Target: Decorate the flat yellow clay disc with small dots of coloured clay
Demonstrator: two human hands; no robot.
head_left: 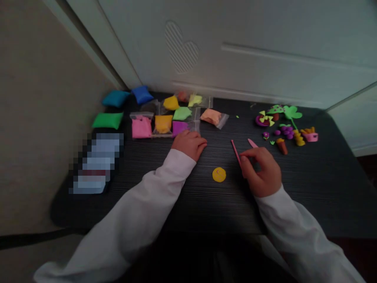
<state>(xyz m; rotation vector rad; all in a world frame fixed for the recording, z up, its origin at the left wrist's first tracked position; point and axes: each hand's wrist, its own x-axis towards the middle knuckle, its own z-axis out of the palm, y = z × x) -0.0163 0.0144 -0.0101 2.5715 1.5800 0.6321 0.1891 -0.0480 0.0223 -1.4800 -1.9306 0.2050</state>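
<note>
A pink stick-shaped clay tool (235, 148) slants on the dark table, its lower end pinched between the thumb and fingers of my right hand (262, 173). Just behind that hand lies a second pink tool (252, 143) with a flat blade, partly hidden by the fingers. A flat yellow clay disc (219, 175), with a small pale mark on top, lies between my two hands. My left hand (189, 144) rests on the table with curled fingers and nothing visible in them. It sits against the front edge of a bag of purple clay (180, 127).
Several clear bags of clay, including a pink one (141, 127) and an orange one (163, 124), stand at the back left. Beside them are a green packet (107, 120) and a blurred-out phone (98, 163). Small clay models (287, 131) cluster at the back right, below a white panel (265, 51).
</note>
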